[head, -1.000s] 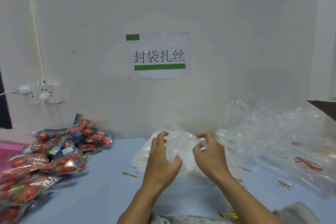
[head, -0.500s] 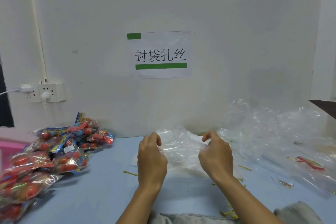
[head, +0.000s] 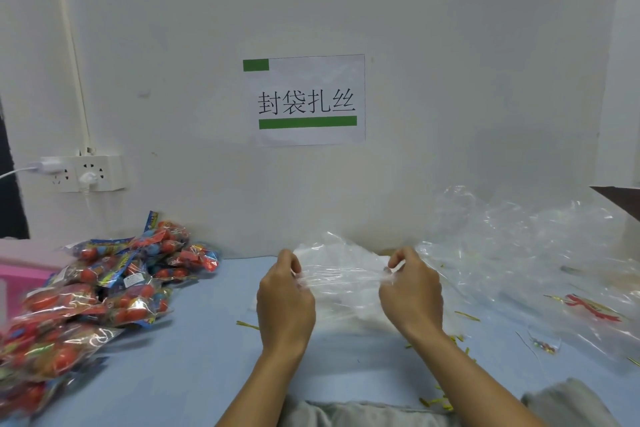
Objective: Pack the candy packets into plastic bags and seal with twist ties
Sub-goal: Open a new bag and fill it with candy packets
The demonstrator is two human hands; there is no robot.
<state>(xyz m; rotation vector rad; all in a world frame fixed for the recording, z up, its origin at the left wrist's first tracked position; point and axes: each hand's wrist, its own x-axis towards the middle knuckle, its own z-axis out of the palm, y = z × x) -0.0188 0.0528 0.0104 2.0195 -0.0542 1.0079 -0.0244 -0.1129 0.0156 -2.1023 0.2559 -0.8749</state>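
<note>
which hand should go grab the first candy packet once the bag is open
Left, probably. The candy packets are piled on the left side of the table, beside the left hand. The right hand would have to cross over; it can keep pinching the plastic bag to hold it.

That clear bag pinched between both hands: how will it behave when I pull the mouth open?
The clear bag is probably very floppy: it sags and crinkles between the left hand and right hand. It looks thin and light. Its glossy film may cling or slip, so the fingers likely need a firm pinch.
</note>
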